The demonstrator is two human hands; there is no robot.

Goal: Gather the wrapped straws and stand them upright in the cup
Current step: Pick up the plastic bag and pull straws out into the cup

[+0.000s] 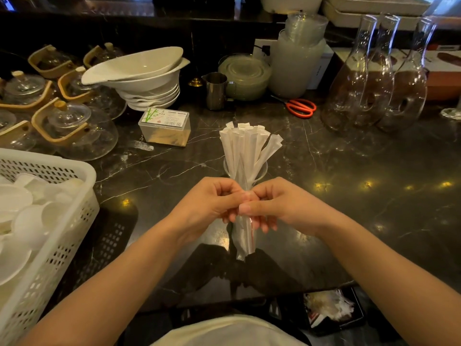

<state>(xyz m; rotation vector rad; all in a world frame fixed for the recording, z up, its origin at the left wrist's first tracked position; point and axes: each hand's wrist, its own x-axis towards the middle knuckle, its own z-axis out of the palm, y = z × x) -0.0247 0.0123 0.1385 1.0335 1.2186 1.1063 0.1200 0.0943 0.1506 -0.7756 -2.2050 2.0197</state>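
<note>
Both my hands meet at centre over the dark marble table [349,171]. Left hand [209,203] and right hand [277,206] have their fingers [264,224] clenched around the lower part of a bundle of wrapped straws [245,148], thumbs touching at the front. The bundle fans out at the top, away from me; the bottom ends hang below my hands, toward the near edge. A clear cup [262,169] stands just behind my hands; the straws pass in front of or over its rim, can't tell whether any are inside it.

Left side, near: white perforated basket [50,221] with white lids in it. Far left: glass teapots [74,128] with wooden handles. Beside them a stack of white bowls [139,78], and a clear toothpick box [166,127] in front. Far centre: a steel jug [216,91], stacked plastic lids [245,76]. Red scissors [300,108] lie flat, far right of the straws. Glass carafes [374,78] stand far right.
</note>
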